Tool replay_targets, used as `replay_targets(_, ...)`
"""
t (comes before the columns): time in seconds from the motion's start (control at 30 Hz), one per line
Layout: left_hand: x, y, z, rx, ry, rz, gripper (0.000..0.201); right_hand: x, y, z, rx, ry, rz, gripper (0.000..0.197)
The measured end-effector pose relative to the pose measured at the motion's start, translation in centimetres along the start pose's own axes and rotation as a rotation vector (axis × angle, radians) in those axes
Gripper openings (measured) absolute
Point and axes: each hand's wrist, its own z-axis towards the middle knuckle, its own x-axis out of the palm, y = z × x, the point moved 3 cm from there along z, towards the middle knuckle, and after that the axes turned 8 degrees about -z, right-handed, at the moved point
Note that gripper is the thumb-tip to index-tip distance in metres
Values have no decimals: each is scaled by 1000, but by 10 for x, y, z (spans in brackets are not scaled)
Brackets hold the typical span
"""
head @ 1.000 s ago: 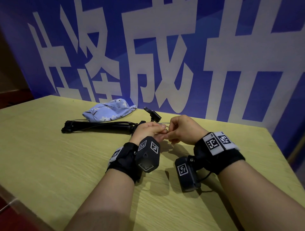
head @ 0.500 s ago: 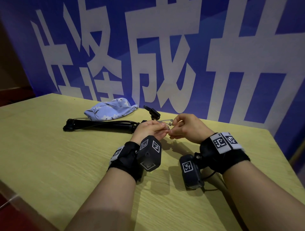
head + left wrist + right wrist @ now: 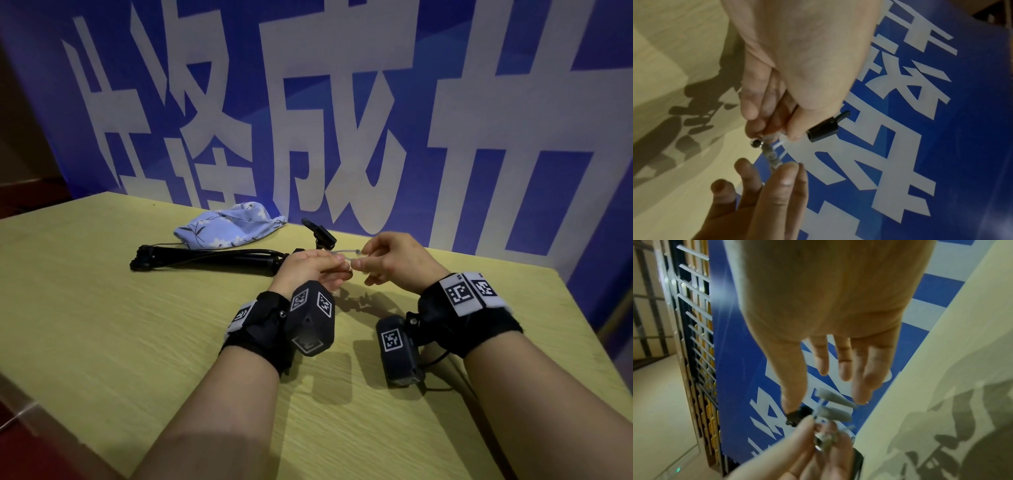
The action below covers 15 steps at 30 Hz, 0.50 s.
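Note:
Both hands hover just above a yellow-green table (image 3: 102,325). Between them is a small clear plastic strip (image 3: 344,253) carrying cone-shaped nozzles (image 3: 835,404). My left hand (image 3: 337,266) pinches one end of the strip (image 3: 772,155) with thumb and fingers, and a small metal fitting (image 3: 756,142) shows at its fingertips. My right hand (image 3: 363,258) pinches the other end between thumb and index finger, its other fingers spread loosely. Behind the hands lies a black hand pump (image 3: 212,262), with its black nozzle head (image 3: 322,234) raised off the table.
A blue floral fabric pouch (image 3: 229,224) lies behind the pump near the wall. A blue banner with large white characters (image 3: 342,120) stands along the table's far edge. The table's right edge (image 3: 582,325) runs close to my right wrist.
My hands have drawn slightly apart, the right one shifting to the right, so more of the clear strip shows between the fingertips. Pump and pouch have not moved.

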Motion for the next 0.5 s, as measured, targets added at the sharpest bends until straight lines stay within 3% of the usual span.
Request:
replay_targets(0.13,2,4,-1,-38,-4,179,14,-2,0,-1,52,96,-46,51)
replay_targets(0.27,1,1,-3,-84,-25,447,20,7,0,-3,104,184,-150,39)
replay_targets(0.5,-13,-27,-16,-194,-148,937,21,10,18,-1,99,45,-76,15)
